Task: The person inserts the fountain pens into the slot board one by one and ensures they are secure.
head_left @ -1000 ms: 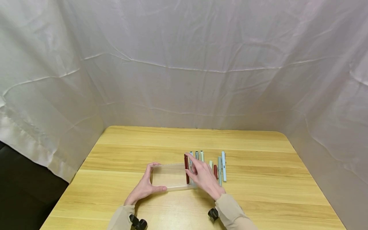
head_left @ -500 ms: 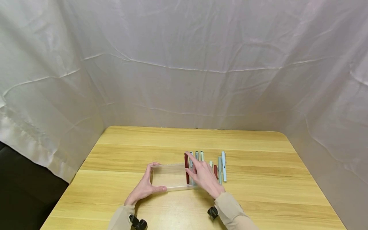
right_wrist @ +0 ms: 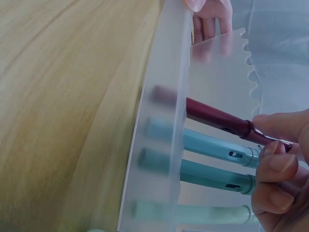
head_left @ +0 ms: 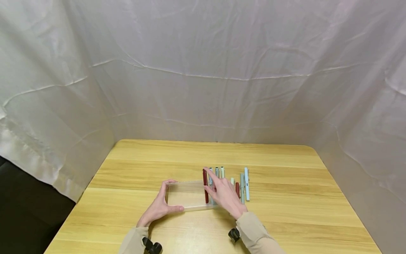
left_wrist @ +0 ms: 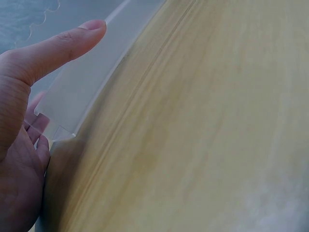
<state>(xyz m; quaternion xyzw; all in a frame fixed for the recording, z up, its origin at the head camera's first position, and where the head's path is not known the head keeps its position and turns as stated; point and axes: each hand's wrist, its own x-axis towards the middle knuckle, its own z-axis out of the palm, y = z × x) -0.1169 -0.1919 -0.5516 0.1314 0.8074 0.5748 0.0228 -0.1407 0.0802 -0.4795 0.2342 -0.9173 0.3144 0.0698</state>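
While my left hand [head_left: 157,208] clasps the near left corner of the clear box [head_left: 187,195] on the table [head_left: 285,211], thumb along its front wall, my right hand [head_left: 223,193] pinches the red pen [head_left: 205,185] lying inside the box's right end, beside three bluish pens [right_wrist: 212,164]. More pens [head_left: 243,183] lie just right.
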